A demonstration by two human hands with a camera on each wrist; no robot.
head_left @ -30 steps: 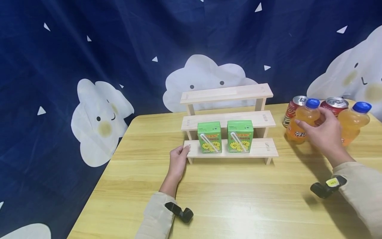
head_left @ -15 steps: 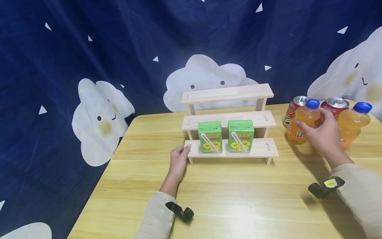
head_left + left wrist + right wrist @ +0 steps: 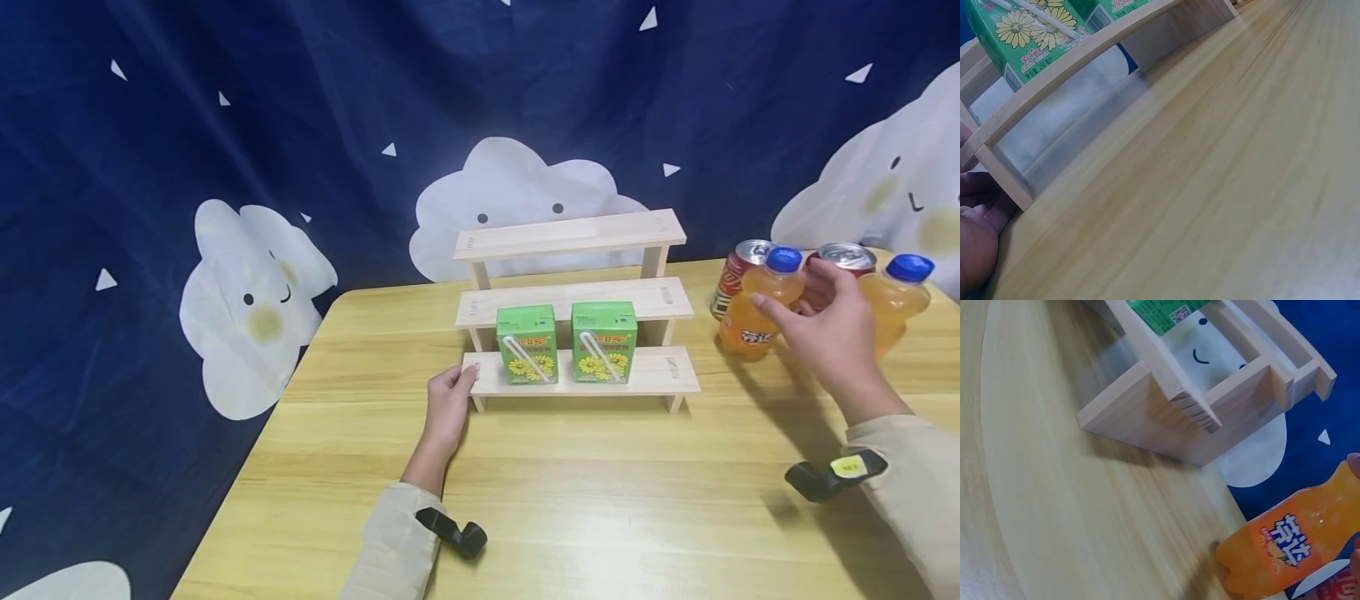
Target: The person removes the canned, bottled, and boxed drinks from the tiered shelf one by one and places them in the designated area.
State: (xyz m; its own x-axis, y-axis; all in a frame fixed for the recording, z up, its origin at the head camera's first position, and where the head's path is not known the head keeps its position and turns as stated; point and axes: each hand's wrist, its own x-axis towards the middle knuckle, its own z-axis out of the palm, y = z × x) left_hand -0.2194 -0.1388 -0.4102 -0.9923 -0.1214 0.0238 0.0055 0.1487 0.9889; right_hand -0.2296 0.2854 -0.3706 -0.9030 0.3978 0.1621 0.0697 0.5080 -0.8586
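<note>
My left hand (image 3: 447,408) pinches the left end of the lowest step of a three-tier wooden display rack (image 3: 570,300). Two green juice boxes (image 3: 527,345) with straws stand on that step. At the right, my right hand (image 3: 836,333) is spread loosely beside an orange soda bottle (image 3: 752,321) with a blue cap, thumb in front of it and fingers behind. In the right wrist view the bottle (image 3: 1282,544) stands on the table, fingertips (image 3: 1354,464) close to its narrow upper part.
A second orange soda bottle (image 3: 892,300) stands right of the hand, partly hidden by it. Two red soda cans (image 3: 731,279) are behind the bottles. The wooden table (image 3: 570,500) ends at a dark blue cloud-print curtain (image 3: 375,67).
My right hand has loosened and shifted slightly right, away from the nearer orange bottle, which stays in place. The left hand and the rack have not moved.
</note>
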